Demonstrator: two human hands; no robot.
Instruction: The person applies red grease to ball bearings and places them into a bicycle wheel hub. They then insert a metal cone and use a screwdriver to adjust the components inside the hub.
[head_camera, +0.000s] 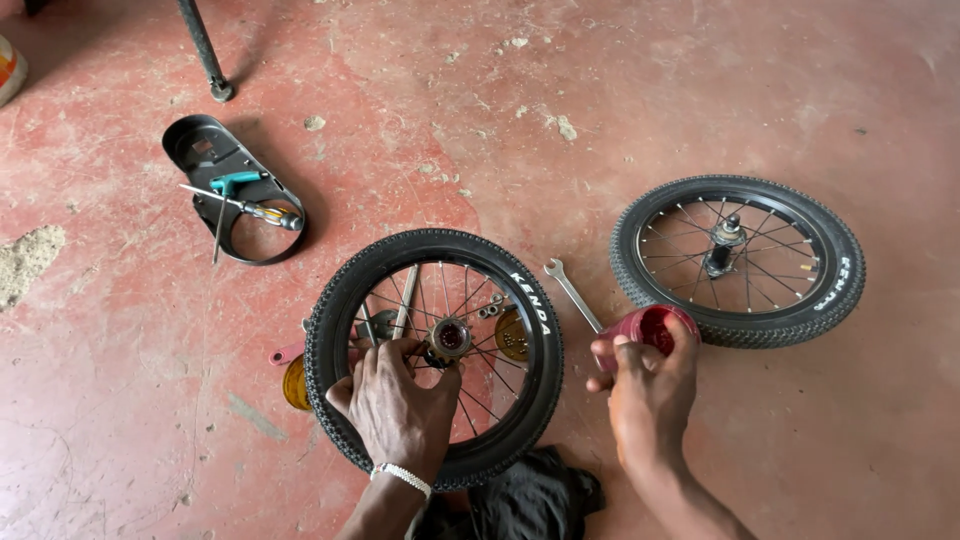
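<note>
Black-tyred small wheel (435, 355) lies flat on the red concrete floor (120, 400), and my left hand (395, 405) pinches its hub (449, 337) through the spokes while my right hand (648, 385) grips a red tub (655, 325) just beside it. Hub work looks mid-course, I judge: a wrench (572, 292) lies between this wheel and the second wheel (738, 260), with a chain guard (232, 188) and hand tools (240, 200) well apart.

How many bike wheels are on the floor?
2. One wheel lies in the middle, with the left hand on its hub. The other wheel lies to the right, beyond the right hand, untouched. None other shows.
</note>
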